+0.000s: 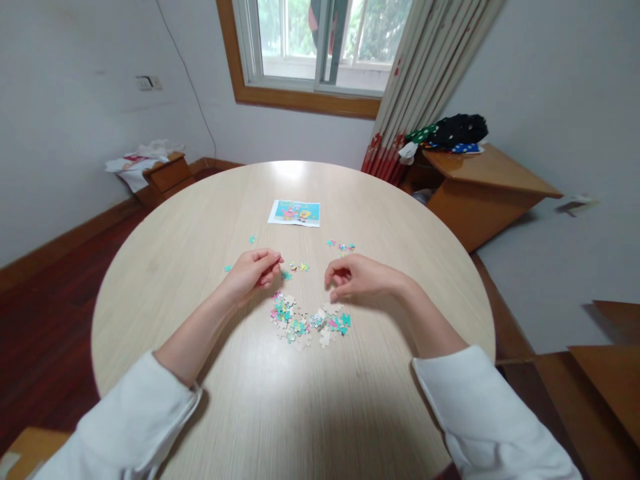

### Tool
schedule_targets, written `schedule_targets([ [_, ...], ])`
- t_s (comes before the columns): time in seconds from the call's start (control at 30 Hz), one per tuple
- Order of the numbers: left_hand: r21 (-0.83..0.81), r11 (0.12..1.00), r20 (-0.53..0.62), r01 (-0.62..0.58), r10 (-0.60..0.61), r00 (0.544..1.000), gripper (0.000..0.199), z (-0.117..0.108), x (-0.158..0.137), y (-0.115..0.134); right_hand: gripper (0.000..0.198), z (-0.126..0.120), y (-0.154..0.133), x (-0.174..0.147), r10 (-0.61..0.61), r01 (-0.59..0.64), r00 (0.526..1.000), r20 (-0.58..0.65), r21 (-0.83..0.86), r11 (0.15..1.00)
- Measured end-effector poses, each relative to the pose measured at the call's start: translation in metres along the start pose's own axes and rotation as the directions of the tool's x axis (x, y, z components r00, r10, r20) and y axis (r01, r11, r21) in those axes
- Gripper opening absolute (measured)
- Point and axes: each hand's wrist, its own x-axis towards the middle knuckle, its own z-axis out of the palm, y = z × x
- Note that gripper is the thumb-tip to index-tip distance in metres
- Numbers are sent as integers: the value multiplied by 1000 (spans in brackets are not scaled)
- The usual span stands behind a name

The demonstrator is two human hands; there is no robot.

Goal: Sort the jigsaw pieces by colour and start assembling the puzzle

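My left hand [256, 272] is over the table with thumb and fingers pinched together; anything between them is too small to make out. Beside its fingertips lies a teal puzzle piece [286, 275]. My right hand [347, 277] hovers to the right, fingers loosely curled and thumb apart, with nothing seen in it. Below and between both hands spreads a pile of jigsaw puzzle pieces [300, 327], some colour side up and some pale. Two yellowish puzzle pieces [299, 267] lie between the hands. Beyond them rests a printed picture card [295, 213] with cartoon figures.
The round wooden table [200, 213] fills the middle. A few loose pieces [343, 247] lie behind my right hand, and single pieces [252, 239] lie farther left. A wooden cabinet [480, 180] with cloth on top stands at right, near a curtain [425, 67] and window.
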Motion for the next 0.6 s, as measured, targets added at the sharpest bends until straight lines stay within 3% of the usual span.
schedule_targets([
  [0.07, -4, 1000, -7, -1, 1, 1000, 16, 0, 0, 0, 24, 8, -2, 3, -4, 3, 988, 152, 7, 1000],
  [0.2, -7, 1000, -12, -3, 3, 1000, 15, 0, 0, 0, 18, 16, -1, 6, 26, -23, 978, 206, -15, 1000],
  [0.43, -7, 999, 68, 52, -52, 996, 16, -1, 1, -1, 15, 16, -9, 1, -10, -26, 990, 140, 251, 968],
  [0.6, 32, 990, 185, 137, -141, 973, 19, 1, -1, -4, 19, 21, -16, 4, -25, 33, 999, -22, 534, 845],
])
